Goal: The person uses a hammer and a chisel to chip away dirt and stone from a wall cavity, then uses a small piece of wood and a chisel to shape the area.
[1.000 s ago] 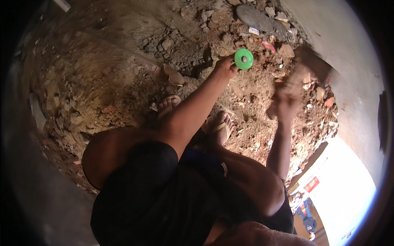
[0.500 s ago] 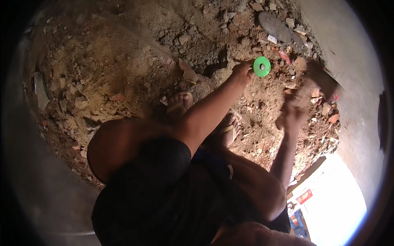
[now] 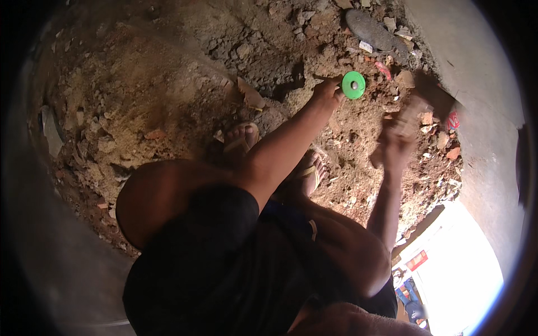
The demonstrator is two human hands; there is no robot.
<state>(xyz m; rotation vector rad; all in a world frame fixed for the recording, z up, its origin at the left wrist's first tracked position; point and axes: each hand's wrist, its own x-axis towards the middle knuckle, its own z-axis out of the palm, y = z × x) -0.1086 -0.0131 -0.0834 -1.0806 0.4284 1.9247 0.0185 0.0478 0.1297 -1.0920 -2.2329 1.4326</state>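
Observation:
My left hand (image 3: 327, 91) is closed around a chisel with a round green hand guard (image 3: 353, 85). The metal striking end shows at the guard's centre; the guard and hand hide the shaft and tip. To the right, my right hand (image 3: 398, 144) grips the wooden handle of a hammer (image 3: 438, 101), whose dark blocky head is smeared by motion. The hammer head is up and to the right of the guard, apart from it. Under both hands lies broken, rubbly ground (image 3: 358, 129).
My sandalled feet (image 3: 241, 137) stand on the rubble below my left forearm. A flat grey stone (image 3: 367, 29) lies at the far right, near a red scrap (image 3: 383, 70). Smooth grey floor (image 3: 476, 61) borders the rubble; bright light falls at lower right.
The whole scene has shifted slightly left and up in the picture. Both hands keep their grips, and the hammer remains raised beside the chisel, still blurred.

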